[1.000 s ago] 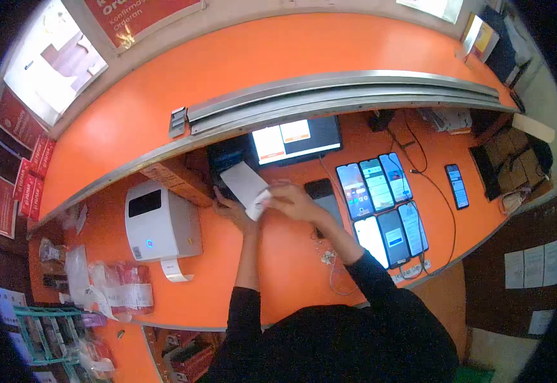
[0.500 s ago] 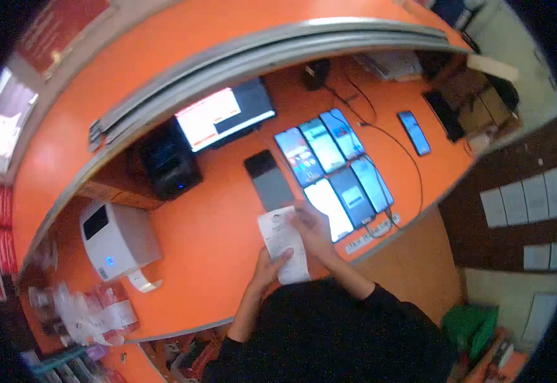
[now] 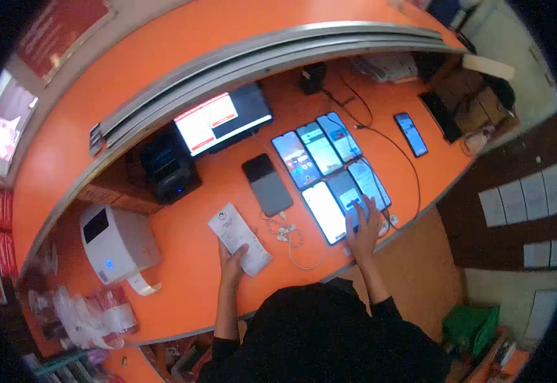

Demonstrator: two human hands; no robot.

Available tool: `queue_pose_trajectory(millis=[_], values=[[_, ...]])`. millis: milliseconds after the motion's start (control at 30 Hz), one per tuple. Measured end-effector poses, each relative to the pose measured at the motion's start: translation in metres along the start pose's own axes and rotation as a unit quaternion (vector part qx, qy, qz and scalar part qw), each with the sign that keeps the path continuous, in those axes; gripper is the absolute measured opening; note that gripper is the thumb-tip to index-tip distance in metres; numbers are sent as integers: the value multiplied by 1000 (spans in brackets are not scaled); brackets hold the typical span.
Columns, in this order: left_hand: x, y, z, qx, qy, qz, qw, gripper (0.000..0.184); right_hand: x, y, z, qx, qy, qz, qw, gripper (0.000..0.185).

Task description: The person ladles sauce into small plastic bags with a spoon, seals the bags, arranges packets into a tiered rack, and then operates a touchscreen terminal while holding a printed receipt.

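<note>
Black top point(image 3: 329, 338); black sleeves point(image 3: 387, 310) ending partway along forearms point(image 3: 372, 277); hands point(image 3: 364, 235) bare.

Along the desk's point(image 3: 189, 274) back edge, left to right: machine point(image 3: 167, 169), monitor point(image 3: 221, 121), papers point(image 3: 387, 67). Toward the left end, printer point(image 3: 125, 242); nearer the front-left corner, bags point(image 3: 96, 319). Close to the front edge, receipt point(image 3: 236, 233) in the left hand point(image 3: 230, 263). Behind and right of that, single phone point(image 3: 267, 185). Just right again, six phones point(image 3: 320, 156) in two rows of three, right hand point(image 3: 365, 231) over the row nearer the front edge. Farther right, another phone point(image 3: 411, 135), then cardboard box point(image 3: 483, 112) at the right end. Between, cable point(image 3: 412, 172).
</note>
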State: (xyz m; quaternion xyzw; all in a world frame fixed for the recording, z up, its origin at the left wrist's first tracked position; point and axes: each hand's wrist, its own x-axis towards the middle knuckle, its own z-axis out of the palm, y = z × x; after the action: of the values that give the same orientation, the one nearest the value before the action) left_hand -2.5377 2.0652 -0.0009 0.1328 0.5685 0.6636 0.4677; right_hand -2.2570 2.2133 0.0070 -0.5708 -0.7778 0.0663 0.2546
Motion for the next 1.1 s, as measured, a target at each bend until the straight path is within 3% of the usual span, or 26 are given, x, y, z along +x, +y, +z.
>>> queue_pose_trajectory(millis=[67, 167, 233, 300, 367, 400, 433, 567, 633, 733, 833, 967, 1033, 1100], values=[[20, -14, -16, -7, -27, 77, 997, 77, 4, -11, -5, 19, 7, -5, 1000, 34], [50, -21, -23, 32, 5, 165, 986, 81, 20, -25, 5, 33, 26, -18, 999, 31], [56, 8, -3, 82, 36, 162, 983, 84, 43, -50, 14, 109, 8, -49, 993, 34], [73, 16, -1, 67, -13, 193, 979, 82, 75, -76, 34, 172, -2, -120, 978, 34], [83, 21, 2, 116, 33, 173, 978, 82, 113, -118, 40, 178, -13, -155, 972, 38], [89, 18, -1, 110, 19, 204, 973, 83, 132, -130, 53, 156, 31, -211, 964, 40], [94, 16, -4, 105, 5, 235, 966, 85, 149, -135, 77, 155, 48, -197, 967, 45], [100, 7, -12, 47, 7, 220, 974, 87, 221, -176, 107, 153, -15, -213, 965, 57], [103, 2, -13, 22, -1, 221, 975, 90, 248, -178, 141, 153, 78, -240, 956, 59], [105, 10, -7, 41, -2, 278, 960, 95, 273, -181, 164, 175, 118, -276, 938, 59], [111, -6, -18, 31, -8, 253, 967, 94, 284, -181, 172, 202, 56, -274, 939, 56], [109, -5, -18, 24, -4, 232, 972, 90, 283, -186, 178, 212, 71, -252, 941, 55], [106, 3, -14, 16, -16, 218, 976, 89, 283, -185, 174, 167, -14, -221, 961, 54], [108, 6, -13, 10, -29, 241, 970, 88, 284, -184, 174, 161, 32, -254, 953, 53]])
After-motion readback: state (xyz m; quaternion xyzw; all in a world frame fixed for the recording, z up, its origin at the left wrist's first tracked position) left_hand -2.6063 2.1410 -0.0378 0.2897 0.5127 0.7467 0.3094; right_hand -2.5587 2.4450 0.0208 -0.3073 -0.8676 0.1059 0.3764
